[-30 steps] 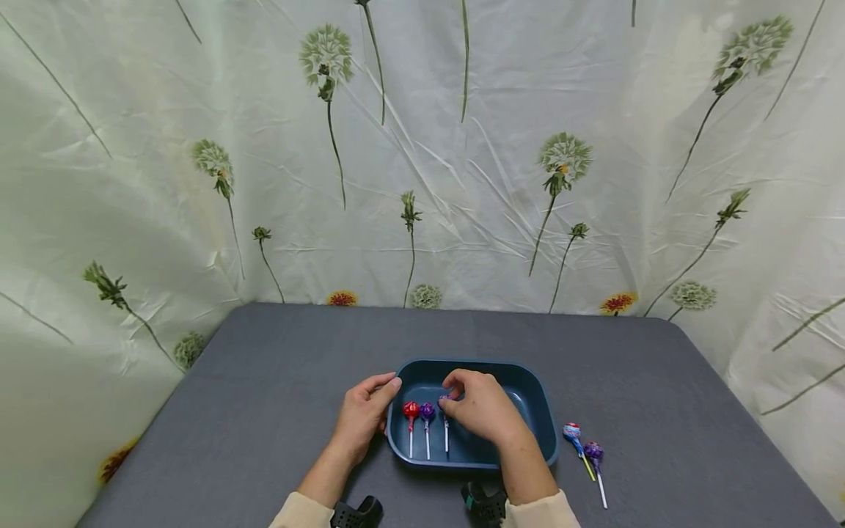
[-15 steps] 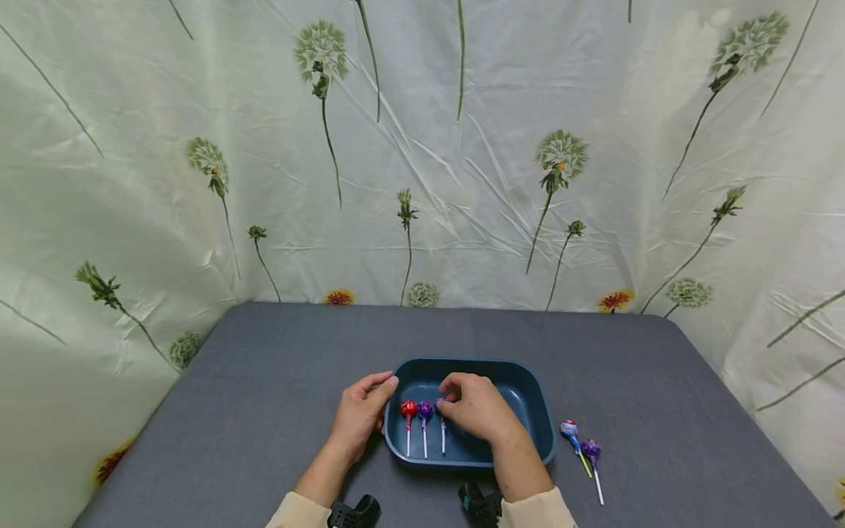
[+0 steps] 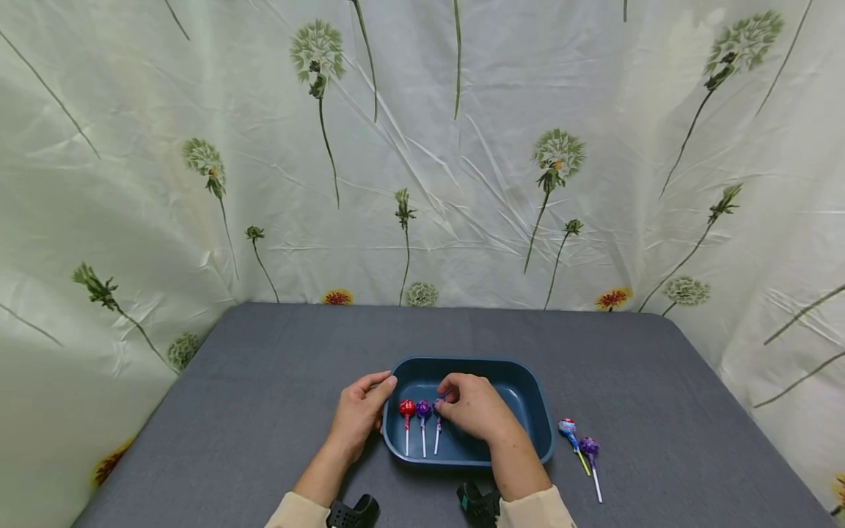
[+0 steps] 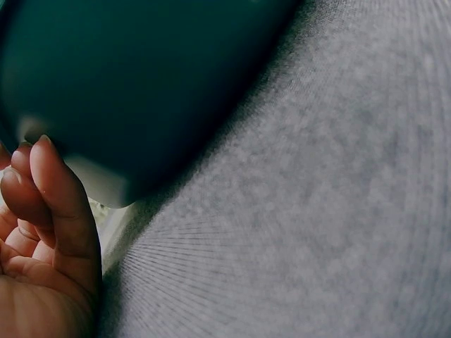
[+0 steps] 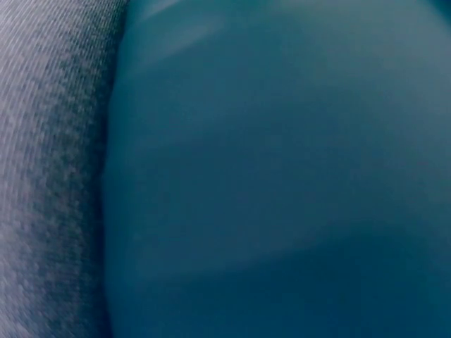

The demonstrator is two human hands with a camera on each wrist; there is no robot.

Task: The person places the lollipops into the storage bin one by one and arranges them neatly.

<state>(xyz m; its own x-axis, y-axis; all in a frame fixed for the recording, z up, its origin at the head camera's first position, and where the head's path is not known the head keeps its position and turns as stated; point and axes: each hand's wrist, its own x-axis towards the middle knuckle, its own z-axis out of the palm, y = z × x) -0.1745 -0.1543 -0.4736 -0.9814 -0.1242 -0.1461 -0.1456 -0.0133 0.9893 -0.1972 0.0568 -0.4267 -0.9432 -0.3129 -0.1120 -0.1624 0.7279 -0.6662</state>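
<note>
My left hand (image 3: 356,414) grips the left edge of a dark blue tray (image 3: 521,400), thumb over the rim. In the left wrist view the fingers of that hand (image 4: 56,239) meet at the edge of the tray (image 4: 141,84). A red lollipop (image 3: 407,408) and a purple lollipop (image 3: 424,409) lie side by side in the tray's left part, sticks toward me. Just right of them my right hand (image 3: 482,411) pinches the head of a third, purple lollipop (image 3: 437,433), partly hidden by the fingers. Only tray (image 5: 268,176) and tablecloth show in the right wrist view.
On the grey table (image 3: 297,345), right of the tray, lie a blue lollipop (image 3: 568,427) with a yellow stick and a purple lollipop (image 3: 590,446) with a white stick. Behind the table hangs a pale curtain (image 3: 488,183) printed with dandelions.
The stick end of the lollipop in my right hand has swung slightly left, toward the other two. The left hand keeps its hold on the tray. The head view has shifted a little.
</note>
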